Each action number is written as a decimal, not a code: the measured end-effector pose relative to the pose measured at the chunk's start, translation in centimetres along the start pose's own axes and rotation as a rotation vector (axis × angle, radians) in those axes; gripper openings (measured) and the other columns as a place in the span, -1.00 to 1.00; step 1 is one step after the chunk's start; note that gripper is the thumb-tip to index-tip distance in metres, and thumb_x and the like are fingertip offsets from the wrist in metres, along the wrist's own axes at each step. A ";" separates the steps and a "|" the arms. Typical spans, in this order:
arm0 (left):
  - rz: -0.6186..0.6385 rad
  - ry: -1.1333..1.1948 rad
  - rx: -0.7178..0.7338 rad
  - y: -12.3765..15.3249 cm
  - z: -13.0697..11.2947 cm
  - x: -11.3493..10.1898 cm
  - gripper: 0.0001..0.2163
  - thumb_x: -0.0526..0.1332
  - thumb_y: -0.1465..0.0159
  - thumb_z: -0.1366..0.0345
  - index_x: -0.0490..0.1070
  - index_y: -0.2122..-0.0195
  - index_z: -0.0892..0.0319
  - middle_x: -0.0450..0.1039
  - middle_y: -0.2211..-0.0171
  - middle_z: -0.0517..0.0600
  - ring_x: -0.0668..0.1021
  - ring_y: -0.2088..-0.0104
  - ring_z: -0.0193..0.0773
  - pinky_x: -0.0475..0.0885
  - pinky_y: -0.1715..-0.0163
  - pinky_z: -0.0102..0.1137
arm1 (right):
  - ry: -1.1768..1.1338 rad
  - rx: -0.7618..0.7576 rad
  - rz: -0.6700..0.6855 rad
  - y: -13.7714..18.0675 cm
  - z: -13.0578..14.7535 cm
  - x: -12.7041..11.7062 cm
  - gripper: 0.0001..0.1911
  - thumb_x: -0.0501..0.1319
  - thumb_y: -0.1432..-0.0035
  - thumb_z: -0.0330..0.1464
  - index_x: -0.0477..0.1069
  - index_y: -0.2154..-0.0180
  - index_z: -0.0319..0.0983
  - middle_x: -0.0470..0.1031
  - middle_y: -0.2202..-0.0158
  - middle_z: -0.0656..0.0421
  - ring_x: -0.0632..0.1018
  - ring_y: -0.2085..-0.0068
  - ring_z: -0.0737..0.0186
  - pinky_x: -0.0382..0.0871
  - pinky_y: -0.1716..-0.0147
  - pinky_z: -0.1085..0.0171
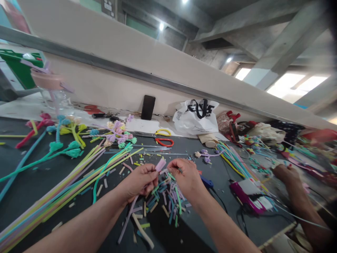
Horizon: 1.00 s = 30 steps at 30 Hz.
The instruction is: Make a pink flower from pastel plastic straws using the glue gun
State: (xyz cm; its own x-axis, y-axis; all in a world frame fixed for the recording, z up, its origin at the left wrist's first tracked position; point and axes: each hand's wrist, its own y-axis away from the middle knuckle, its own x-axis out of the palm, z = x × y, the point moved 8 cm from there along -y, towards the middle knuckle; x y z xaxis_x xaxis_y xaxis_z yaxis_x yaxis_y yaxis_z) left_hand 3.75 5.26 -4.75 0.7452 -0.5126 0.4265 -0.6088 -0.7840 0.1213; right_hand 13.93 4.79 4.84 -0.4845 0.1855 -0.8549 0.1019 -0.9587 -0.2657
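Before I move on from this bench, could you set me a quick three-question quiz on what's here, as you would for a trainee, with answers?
1. True or false: the black phone is propped up rather than lying flat.
2. What colours are the handles of the scissors? A) both blue; B) yellow and red; C) both black.
3. Which hand's fingers grip the wide lilac piece?

Key: 1. True. 2. B. 3. The left hand.

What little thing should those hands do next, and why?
I'd probably bring the right hand slightly closer, so the short pale piece by its fingertips meets the wider lilac piece. The left hand already pinches that lilac piece, and the short one lies right between the hands. I can't tell how firmly the right fingers grip it.
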 end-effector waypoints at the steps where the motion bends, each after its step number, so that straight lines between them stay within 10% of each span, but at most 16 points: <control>1: 0.005 -0.010 -0.004 0.0 0.0 0.1 -0.79 0.16 -0.13 0.19 0.20 0.50 0.20 0.22 0.71 -0.22 0.13 0.82 -0.59 -0.11 0.85 -0.64 | 0.025 -0.017 -0.009 0.0 0.2 0.0 -0.86 0.14 -0.05 -0.46 0.40 0.51 -0.20 0.49 0.47 0.25 0.46 0.34 0.27 0.07 0.16 0.20; 30: 0.009 -0.037 0.015 0.3 -0.1 0.4 -0.80 0.13 -0.16 0.16 0.28 0.44 0.21 0.28 0.66 -0.17 0.15 0.80 -0.59 -0.12 0.81 -0.61 | 0.168 -0.105 -0.010 -0.3 0.5 0.8 -0.82 0.09 -0.09 -0.52 0.36 0.50 -0.21 0.49 0.46 0.26 0.46 0.31 0.29 -0.01 0.18 0.23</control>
State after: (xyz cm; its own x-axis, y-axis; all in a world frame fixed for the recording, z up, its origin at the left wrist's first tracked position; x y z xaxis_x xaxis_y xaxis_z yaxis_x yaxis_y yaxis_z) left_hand 3.83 4.87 -4.43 0.7497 -0.5318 0.3939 -0.6112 -0.7846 0.1040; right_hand 13.06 5.06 4.50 -0.3346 0.2369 -0.9121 0.1921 -0.9304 -0.3122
